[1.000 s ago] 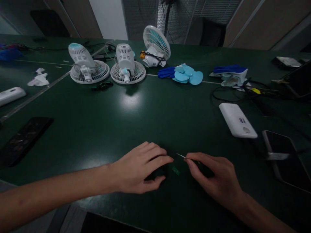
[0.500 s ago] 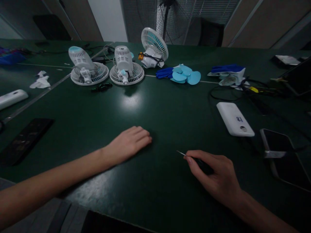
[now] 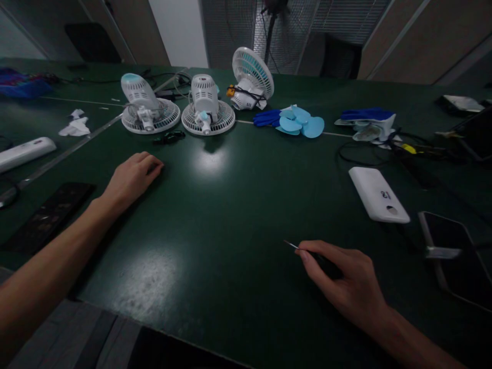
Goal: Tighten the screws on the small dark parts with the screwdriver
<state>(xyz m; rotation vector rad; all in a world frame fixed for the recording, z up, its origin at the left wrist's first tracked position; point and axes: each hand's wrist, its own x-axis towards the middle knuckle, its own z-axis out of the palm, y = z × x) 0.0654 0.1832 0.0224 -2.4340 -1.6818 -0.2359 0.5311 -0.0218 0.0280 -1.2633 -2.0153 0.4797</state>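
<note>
My left hand is over the left part of the green table, fingers curled with the tips together; whether anything is between them is hidden. It is nearest to the left white fan and a small dark bundle. At the lower right, my right hand is closed on a thin screwdriver-like tool, its metal shaft pointing left past the fingertips. A second white fan lies grille down beside the first. Behind stands a third fan, tilted, with a cable round its base.
Light-blue fan blades lie by a blue glove. Further right are another glove, black cables, a white power bank and a phone. On the left lie a dark tray, white device and crumpled tissue.
My left hand has moved left and away from me, towards the left fan. My right hand still holds the tool in nearly the same spot. The view has shifted slightly.
</note>
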